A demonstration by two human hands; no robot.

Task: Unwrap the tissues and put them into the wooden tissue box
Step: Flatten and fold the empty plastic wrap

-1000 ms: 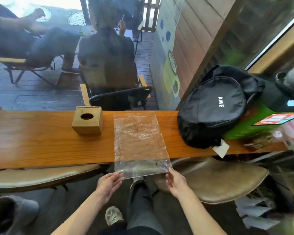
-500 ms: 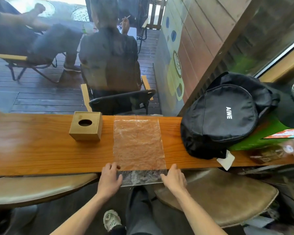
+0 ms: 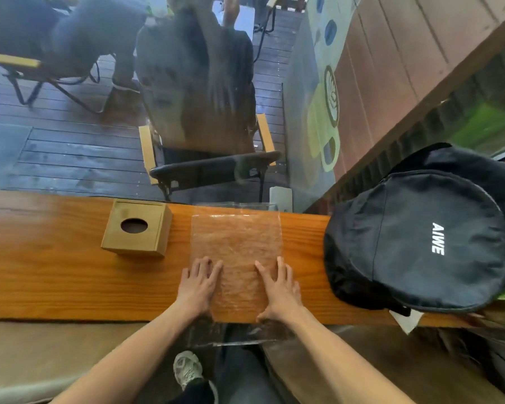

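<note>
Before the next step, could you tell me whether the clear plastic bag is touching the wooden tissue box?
Apart. The head view shows a strip of bare counter between the wooden tissue box and the plastic bag.

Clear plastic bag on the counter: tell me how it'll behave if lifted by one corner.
The plastic bag would probably flop and sag: it is thin, wrinkled, and its near end droops over the counter edge. Likely very light, since it looks flat and empty. It may slide easily on the smooth wood.
</note>
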